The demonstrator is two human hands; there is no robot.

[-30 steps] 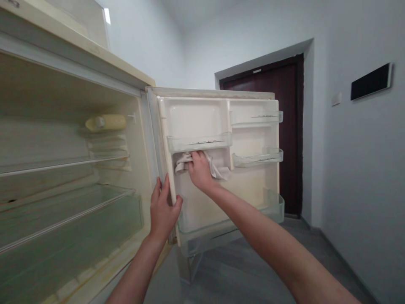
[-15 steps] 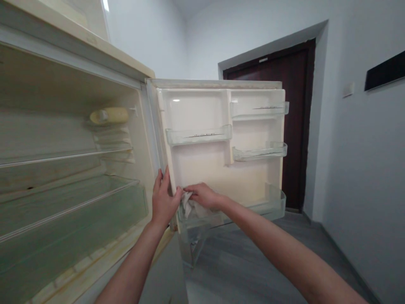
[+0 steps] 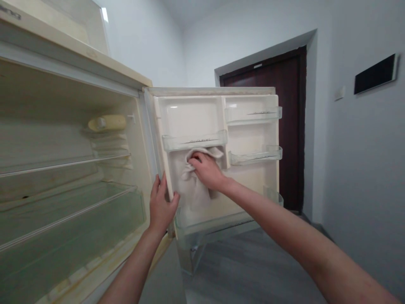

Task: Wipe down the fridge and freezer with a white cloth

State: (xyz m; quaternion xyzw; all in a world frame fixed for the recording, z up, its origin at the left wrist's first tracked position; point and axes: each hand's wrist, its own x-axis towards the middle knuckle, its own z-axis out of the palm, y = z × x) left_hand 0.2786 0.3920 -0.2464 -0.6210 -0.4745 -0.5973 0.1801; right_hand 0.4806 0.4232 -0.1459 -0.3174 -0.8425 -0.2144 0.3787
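A white cloth (image 3: 198, 192) hangs from my right hand (image 3: 207, 169), whose fingers are closed on it. Hand and cloth are against the inner panel of the open refrigerator door (image 3: 196, 116), just under the left door shelf (image 3: 196, 140). My left hand (image 3: 161, 207) grips the door's hinge-side edge, its thumb on the inner face and its fingers round the side. Below both hands runs the clear bottom door shelf (image 3: 218, 228).
On the left the refrigerator's interior stands open, with a glass shelf (image 3: 66, 164), a greenish drawer (image 3: 79, 228) and a yellowed lamp cover (image 3: 109, 123). Two small shelves (image 3: 255, 115) sit on the door's right half. Behind is a dark brown door (image 3: 292, 126).
My right hand has moved up the door panel with the cloth, from the lower left corner to below the left shelf. My left hand keeps its hold on the door edge.
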